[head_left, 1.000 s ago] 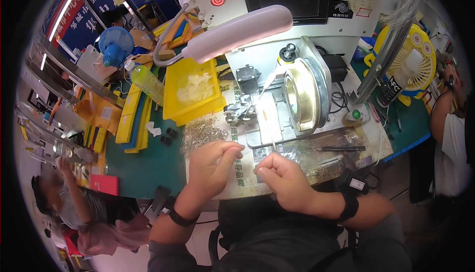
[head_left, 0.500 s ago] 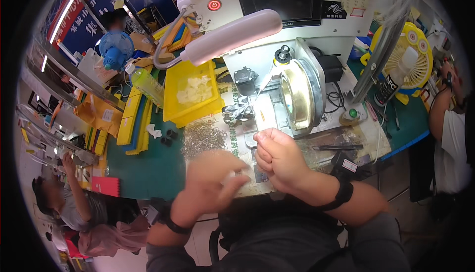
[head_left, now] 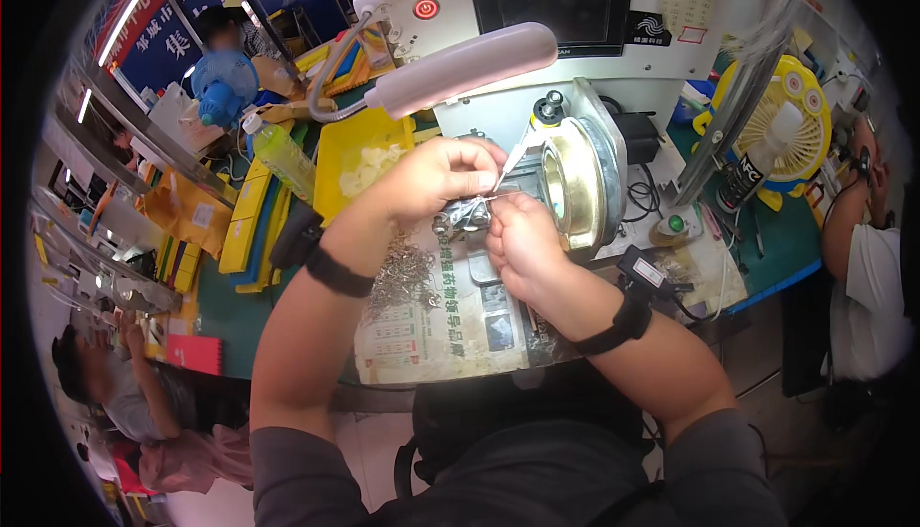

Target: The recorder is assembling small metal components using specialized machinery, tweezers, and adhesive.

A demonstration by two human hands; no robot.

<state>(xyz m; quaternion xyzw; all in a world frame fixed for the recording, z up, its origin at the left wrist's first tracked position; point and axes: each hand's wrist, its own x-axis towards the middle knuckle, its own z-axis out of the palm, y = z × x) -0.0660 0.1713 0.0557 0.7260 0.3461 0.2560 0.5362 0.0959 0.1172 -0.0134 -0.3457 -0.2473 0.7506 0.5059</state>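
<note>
Both hands meet over the bench machine [head_left: 575, 96], beside its brass-coloured wheel [head_left: 575, 192]. My left hand [head_left: 443, 179] is closed, thumb against fingers, just above a small shiny metal clamp [head_left: 470, 213]. Close by on its right, my right hand [head_left: 527, 244] is closed too, its thumb and forefinger pinched near the clamp. A thin line seems to run between the fingertips, but what either hand holds is too small to name. Below my left wrist lies a pile of small metal pieces [head_left: 407, 273] on a printed sheet [head_left: 402, 340].
A long lamp [head_left: 465, 72] hangs low over the hands. Left of the machine stand a yellow tray [head_left: 335, 158] with pale pieces and a green bottle [head_left: 283, 158]. On the right are a yellow fan [head_left: 781, 110] and a dark bottle [head_left: 743, 182]. People sit at both sides.
My left hand has moved up and forward from the table's front to the clamp. My right hand has shifted slightly forward, and the two hands are now close together.
</note>
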